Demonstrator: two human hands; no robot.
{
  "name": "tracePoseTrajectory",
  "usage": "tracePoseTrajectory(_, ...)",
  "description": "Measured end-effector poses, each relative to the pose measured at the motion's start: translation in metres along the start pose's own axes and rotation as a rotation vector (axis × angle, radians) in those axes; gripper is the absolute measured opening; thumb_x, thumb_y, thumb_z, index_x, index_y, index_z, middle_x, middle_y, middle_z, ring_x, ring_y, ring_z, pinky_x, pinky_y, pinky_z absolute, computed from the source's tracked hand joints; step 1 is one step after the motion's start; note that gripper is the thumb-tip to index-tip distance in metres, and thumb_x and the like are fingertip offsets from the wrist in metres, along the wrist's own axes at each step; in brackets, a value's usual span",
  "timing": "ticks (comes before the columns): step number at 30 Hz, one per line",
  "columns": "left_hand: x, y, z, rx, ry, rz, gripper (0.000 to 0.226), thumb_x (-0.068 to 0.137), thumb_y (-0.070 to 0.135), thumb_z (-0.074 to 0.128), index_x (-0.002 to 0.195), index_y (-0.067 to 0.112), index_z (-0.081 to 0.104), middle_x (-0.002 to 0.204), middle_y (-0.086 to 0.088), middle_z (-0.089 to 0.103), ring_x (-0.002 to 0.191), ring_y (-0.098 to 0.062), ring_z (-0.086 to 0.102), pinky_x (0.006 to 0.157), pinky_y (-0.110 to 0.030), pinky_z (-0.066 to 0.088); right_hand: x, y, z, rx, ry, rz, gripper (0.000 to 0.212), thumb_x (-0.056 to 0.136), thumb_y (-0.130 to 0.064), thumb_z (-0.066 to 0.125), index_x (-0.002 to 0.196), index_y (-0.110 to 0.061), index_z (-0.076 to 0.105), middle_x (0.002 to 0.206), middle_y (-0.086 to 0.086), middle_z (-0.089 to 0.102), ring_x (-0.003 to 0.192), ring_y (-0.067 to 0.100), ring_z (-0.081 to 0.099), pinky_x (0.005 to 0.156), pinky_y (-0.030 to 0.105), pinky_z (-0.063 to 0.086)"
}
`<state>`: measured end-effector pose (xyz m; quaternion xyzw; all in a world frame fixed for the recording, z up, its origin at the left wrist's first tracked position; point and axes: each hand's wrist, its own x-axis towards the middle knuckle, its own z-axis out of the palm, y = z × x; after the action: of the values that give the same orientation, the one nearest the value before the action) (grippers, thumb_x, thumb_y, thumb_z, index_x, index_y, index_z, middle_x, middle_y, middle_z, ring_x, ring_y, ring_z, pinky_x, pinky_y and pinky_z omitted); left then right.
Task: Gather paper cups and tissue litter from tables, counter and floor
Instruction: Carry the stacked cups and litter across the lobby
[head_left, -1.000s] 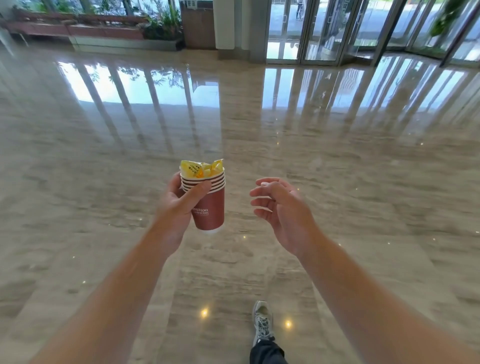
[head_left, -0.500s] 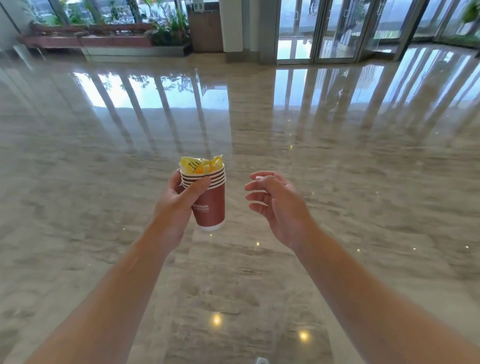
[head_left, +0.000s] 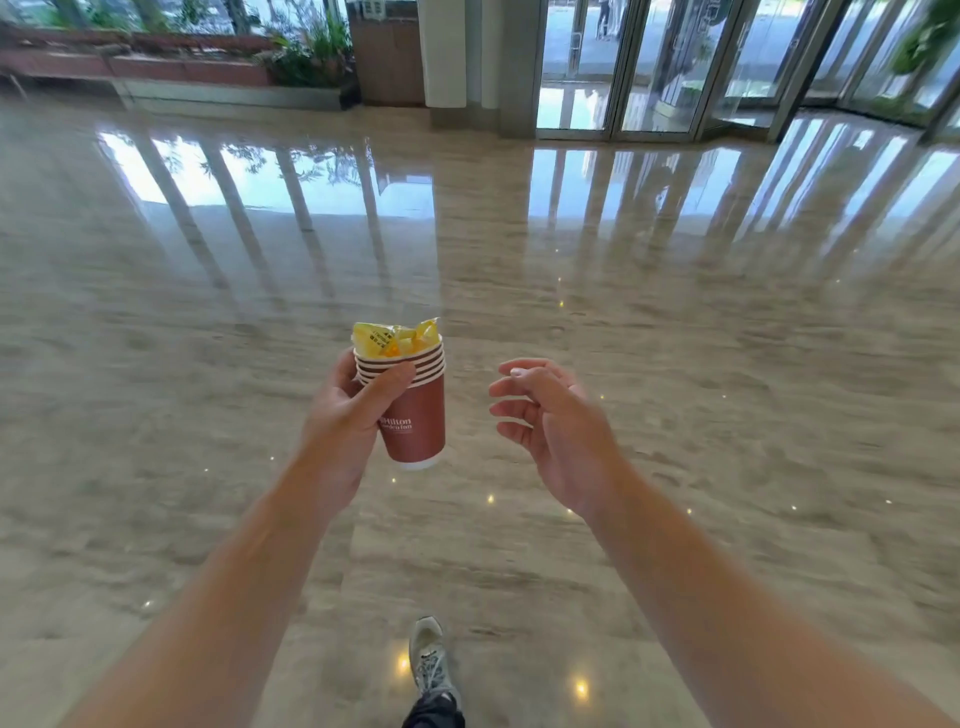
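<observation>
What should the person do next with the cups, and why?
Probably keep walking with the cups toward the next litter or a bin. The left hand grips the stack, a yellow wrapper is stuffed in the top cup, the right hand is free, and no litter shows on the floor nearby.

View has swung slightly right since half a second ago — the planter (head_left: 223, 73) sits further left, the glass doors (head_left: 649, 67) closer to centre. A grey sneaker (head_left: 428, 657) is back at the bottom edge on the floor (head_left: 727, 364), stepped forward; half a second ago only its tip showed. Right hand (head_left: 558, 428) has opened a little — fingers less curled.
</observation>
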<state>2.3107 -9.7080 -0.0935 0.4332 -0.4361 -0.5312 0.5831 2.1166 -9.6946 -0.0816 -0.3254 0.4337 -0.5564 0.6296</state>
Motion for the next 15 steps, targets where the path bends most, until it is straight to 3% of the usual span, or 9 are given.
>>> tracePoseTrajectory(5, 0.123, -0.015, -0.021, -0.007, -0.028, 0.012, 0.031, 0.076, 0.019, 0.071, 0.107, 0.017, 0.067, 0.094, 0.005, 0.077, 0.087, -0.009, 0.07, 0.078, -0.026, 0.056, 0.115, -0.005, 0.027, -0.029, 0.047, -0.003, 0.012, 0.093, -0.01, 0.053, 0.094, -0.015, 0.064, 0.077, 0.001, 0.069, 0.065, 0.014, 0.062, 0.058, 0.024, 0.047)
tracePoseTrajectory(11, 0.264, 0.005, -0.041, -0.03, -0.059, -0.005, 0.053, 0.057, 0.038, 0.082, 0.105, 0.022, 0.067, 0.093, 0.006, 0.077, 0.086, -0.007, 0.071, 0.077, -0.025, 0.057, 0.245, -0.039, 0.077, -0.016, 0.073, -0.046, 0.012, 0.093, -0.01, 0.053, 0.094, -0.015, 0.064, 0.076, 0.001, 0.068, 0.065, 0.014, 0.061, 0.058, 0.023, 0.046)
tracePoseTrajectory(15, 0.333, 0.021, -0.048, -0.043, -0.066, 0.014, 0.052, 0.057, 0.038, 0.081, 0.104, 0.022, 0.067, 0.09, 0.008, 0.077, 0.084, -0.004, 0.071, 0.072, -0.021, 0.056, 0.306, -0.053, 0.103, -0.021, 0.052, -0.064, 0.012, 0.094, -0.009, 0.053, 0.095, -0.014, 0.064, 0.076, 0.001, 0.068, 0.065, 0.014, 0.06, 0.058, 0.024, 0.046)
